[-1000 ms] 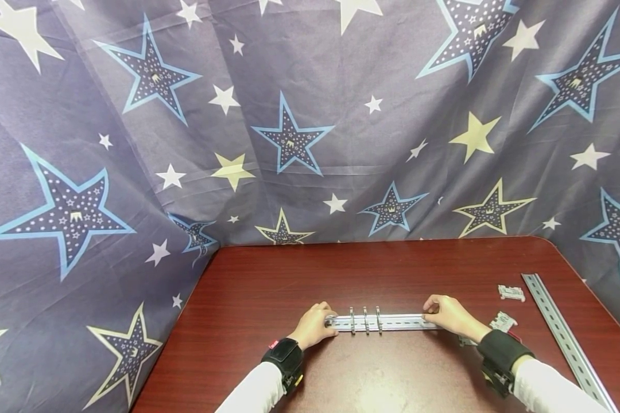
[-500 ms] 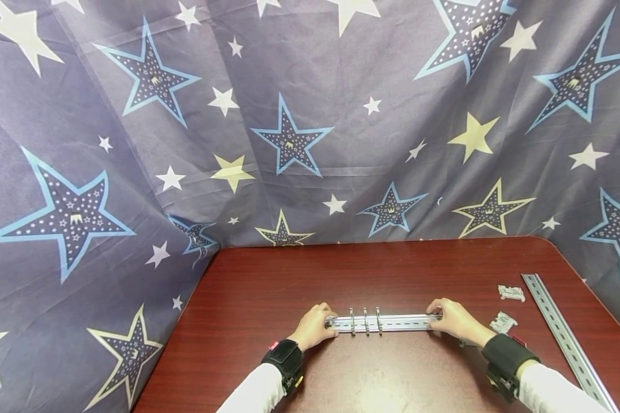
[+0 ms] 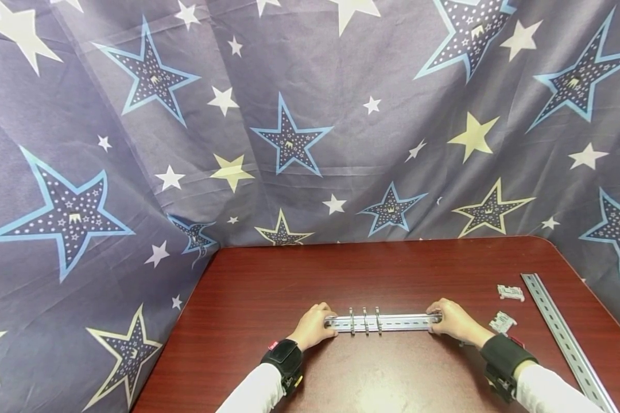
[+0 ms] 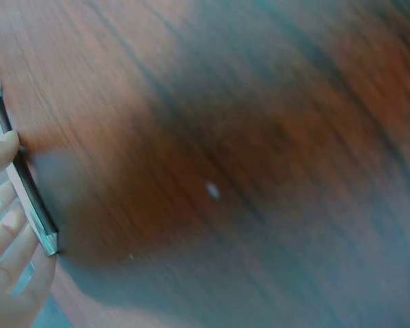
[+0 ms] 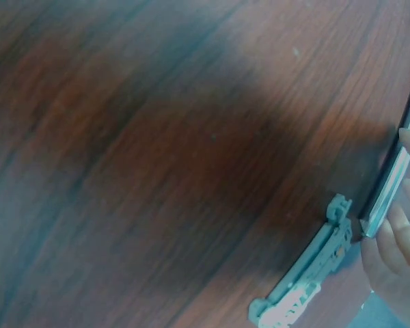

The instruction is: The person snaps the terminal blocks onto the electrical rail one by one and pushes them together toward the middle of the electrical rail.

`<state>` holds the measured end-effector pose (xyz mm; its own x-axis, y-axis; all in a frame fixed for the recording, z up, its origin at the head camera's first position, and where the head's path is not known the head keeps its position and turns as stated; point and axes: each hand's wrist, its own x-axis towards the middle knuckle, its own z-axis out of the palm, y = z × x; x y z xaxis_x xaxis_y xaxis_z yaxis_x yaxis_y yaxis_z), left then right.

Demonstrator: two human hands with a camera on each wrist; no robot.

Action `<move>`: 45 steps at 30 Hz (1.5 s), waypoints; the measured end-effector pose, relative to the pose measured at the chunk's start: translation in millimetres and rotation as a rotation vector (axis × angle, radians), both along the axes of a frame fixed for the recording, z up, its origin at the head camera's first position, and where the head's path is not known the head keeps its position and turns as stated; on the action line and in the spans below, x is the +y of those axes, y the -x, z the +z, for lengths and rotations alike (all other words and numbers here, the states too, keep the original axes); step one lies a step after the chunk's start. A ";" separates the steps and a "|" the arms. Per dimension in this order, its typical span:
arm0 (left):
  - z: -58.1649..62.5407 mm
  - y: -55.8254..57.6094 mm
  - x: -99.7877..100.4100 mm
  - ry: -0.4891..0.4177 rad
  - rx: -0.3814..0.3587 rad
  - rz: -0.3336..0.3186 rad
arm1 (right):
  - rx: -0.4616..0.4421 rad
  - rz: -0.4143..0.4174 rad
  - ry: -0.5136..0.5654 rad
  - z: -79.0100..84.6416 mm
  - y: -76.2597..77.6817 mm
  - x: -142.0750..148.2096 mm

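A short slotted metal DIN rail (image 3: 405, 323) lies crosswise at the middle of the table. Three thin grey terminal blocks (image 3: 365, 321) stand upright across it, left of its centre. My left hand (image 3: 312, 328) grips the rail's left end, thumb on the near edge; the left wrist view shows that rail end (image 4: 35, 208) between thumb and fingers. At the opposite end my right hand (image 3: 457, 323) holds the rail between thumb and fingers. Beside that hand, a loose terminal block (image 5: 307, 263) lies on the table in the right wrist view.
Two grey terminal blocks, one farther back (image 3: 510, 292) and one nearer (image 3: 503, 323), lie right of my right hand. Something red (image 3: 518, 341) shows partly behind the right wrist strap. A longer slotted rail (image 3: 563, 330) lies along the table's right side. A star-patterned curtain (image 3: 310, 143) hangs behind the table.
My right hand has moved slightly right along the rail and taken hold of its right end. The left hand and the rail have stayed nearly still.
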<state>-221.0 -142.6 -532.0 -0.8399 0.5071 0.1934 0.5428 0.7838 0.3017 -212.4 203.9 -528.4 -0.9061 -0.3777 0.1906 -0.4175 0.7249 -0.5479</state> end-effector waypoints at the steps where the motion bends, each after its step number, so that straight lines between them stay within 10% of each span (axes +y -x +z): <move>1: 0.4 -0.2 0.0 -0.001 -0.001 0.001 | 0.007 -0.002 -0.002 -0.5 0.3 0.0; 21: 17.5 4.6 9.8 0.091 -0.138 0.011 | -0.026 -0.015 0.016 1.1 -0.3 -1.7; 33: 36.5 5.5 33.2 -0.022 0.042 0.015 | -0.017 -0.004 0.021 -1.9 0.1 -0.8; 45: 41.6 -3.9 63.2 -0.032 0.023 -0.029 | -0.053 -0.021 0.044 -2.3 0.8 -0.4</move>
